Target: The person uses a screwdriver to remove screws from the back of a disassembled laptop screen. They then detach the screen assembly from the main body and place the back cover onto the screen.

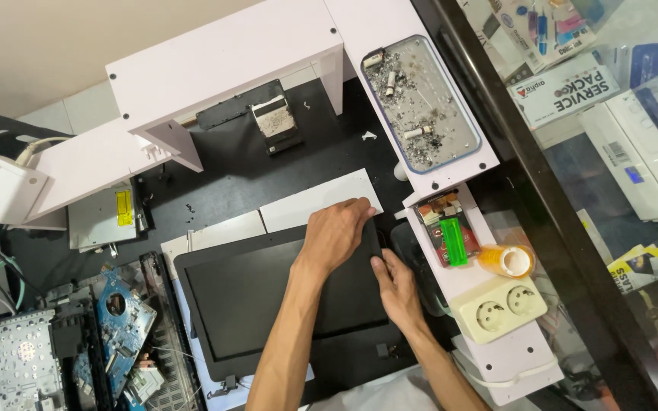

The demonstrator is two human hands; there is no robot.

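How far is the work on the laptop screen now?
Already done: a blue circuit board and metal parts lie taken out at the left. In hand: left hand and right hand grip the black screen panel at its right edge. Left: the panel remains whole.

White shelf (222, 53) spans the black table (215, 179). On its right arm: tray of screws and debris (422, 103), green lighter (455, 241), orange tape roll (508, 260), double socket (499, 307). Left of the shelf: white adapter (1, 186); below that, blue circuit board (121, 312).
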